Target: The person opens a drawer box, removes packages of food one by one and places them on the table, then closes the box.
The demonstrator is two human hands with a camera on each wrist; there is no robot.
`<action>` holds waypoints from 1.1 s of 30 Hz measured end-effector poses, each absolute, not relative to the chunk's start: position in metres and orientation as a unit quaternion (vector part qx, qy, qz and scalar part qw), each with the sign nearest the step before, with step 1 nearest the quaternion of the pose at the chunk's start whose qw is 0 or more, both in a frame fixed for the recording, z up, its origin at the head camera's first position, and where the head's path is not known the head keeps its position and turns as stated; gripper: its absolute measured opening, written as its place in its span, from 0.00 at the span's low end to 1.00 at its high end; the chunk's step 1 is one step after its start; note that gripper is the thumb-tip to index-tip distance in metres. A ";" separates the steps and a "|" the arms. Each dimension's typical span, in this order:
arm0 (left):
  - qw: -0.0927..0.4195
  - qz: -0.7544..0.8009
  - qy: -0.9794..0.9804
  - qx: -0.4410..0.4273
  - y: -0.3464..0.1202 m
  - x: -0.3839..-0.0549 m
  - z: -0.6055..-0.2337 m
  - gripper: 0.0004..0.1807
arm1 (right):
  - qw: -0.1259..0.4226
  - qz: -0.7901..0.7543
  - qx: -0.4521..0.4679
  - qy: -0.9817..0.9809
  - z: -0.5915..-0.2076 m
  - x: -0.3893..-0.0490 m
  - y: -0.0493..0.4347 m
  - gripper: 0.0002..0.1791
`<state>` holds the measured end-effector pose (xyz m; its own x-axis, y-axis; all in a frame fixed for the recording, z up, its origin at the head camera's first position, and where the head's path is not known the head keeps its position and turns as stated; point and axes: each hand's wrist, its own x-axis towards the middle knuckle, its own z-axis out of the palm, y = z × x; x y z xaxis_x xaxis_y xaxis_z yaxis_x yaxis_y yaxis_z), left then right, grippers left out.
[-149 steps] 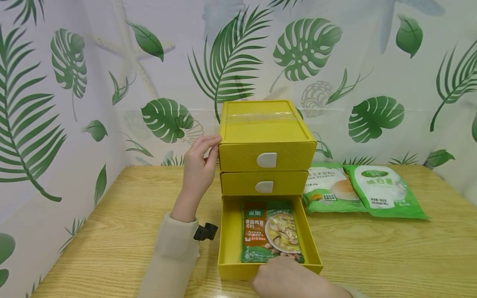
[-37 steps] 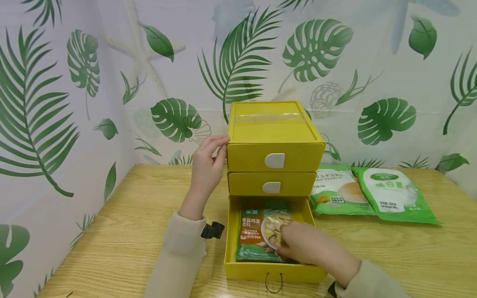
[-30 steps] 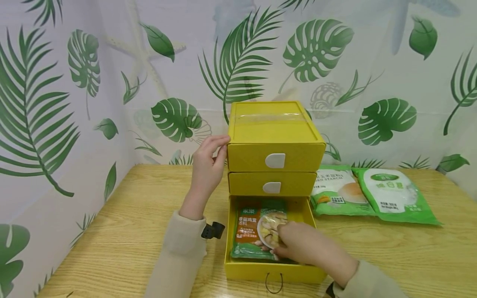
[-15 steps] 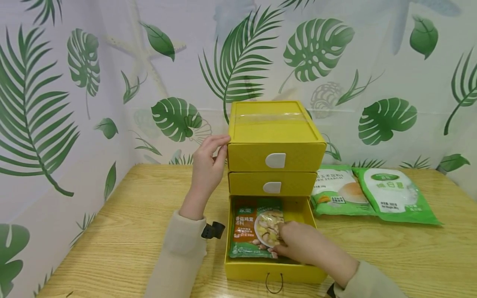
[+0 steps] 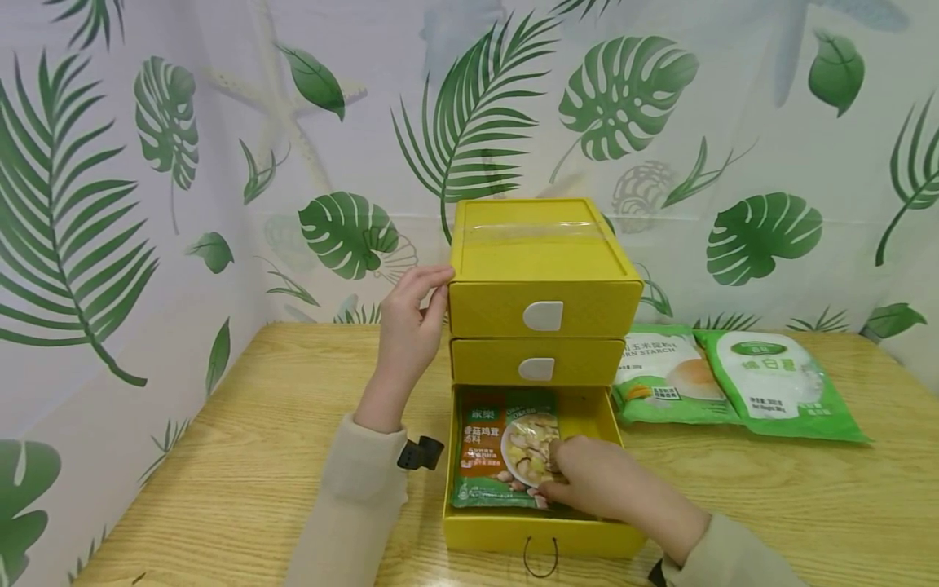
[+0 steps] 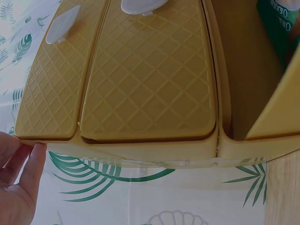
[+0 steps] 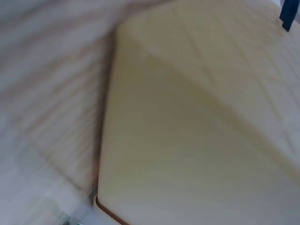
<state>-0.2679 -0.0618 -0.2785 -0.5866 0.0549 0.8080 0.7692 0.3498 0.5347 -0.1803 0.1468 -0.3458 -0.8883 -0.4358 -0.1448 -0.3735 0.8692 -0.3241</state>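
In the head view, a yellow drawer unit (image 5: 539,257) stands on the table with its lowest drawer (image 5: 543,534) pulled out. My left hand (image 5: 412,342) rests its fingertips against the unit's upper left front edge; the left wrist view has the fingertips (image 6: 38,152) right at that corner. Inside the drawer lies a green and orange soup mix packet (image 5: 484,444), with a bowl of food pictured on it. My right hand (image 5: 597,477) reaches into the drawer and pinches the packet's right side; the fingertips are partly hidden. The right wrist view is mostly blurred yellow drawer wall (image 7: 154,136).
Right of the unit lie a corn starch bag (image 5: 667,371) and a green and white bag (image 5: 778,383), side by side. A thin dark loop handle (image 5: 540,558) hangs at the drawer's front. Behind the table (image 5: 293,424) is a leaf-patterned cloth (image 5: 660,106).
My right hand has gone from the drawer's front to inside it. The soup mix packet has shifted left to the drawer's left wall. My left hand stays at the unit's edge.
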 end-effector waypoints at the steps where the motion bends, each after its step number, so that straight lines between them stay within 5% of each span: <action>1: 0.360 -0.497 -0.739 -0.279 -0.062 -0.268 -0.278 0.10 | 0.105 -0.154 -0.216 0.958 -0.345 -0.181 0.148 0.12; 7: 0.358 -0.498 -0.739 -0.278 -0.061 -0.267 -0.278 0.10 | 0.105 -0.224 -0.247 0.937 -0.344 -0.184 0.153 0.10; 14: 0.356 -0.501 -0.738 -0.279 -0.062 -0.268 -0.278 0.10 | 0.070 -0.275 -0.255 0.924 -0.341 -0.186 0.157 0.21; 22: 0.354 -0.502 -0.737 -0.281 -0.061 -0.269 -0.279 0.10 | 0.038 -0.390 -0.161 0.906 -0.338 -0.185 0.160 0.18; 33: 0.355 -0.501 -0.738 -0.281 -0.062 -0.268 -0.279 0.11 | 0.111 -0.525 -0.086 0.839 -0.337 -0.189 0.159 0.26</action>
<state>-0.2679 -0.0622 -0.2787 -0.5902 0.0585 0.8052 0.7698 0.3410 0.5395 -0.1889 0.1590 -0.3366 -0.9605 -0.2611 -0.0959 -0.0278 0.4330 -0.9010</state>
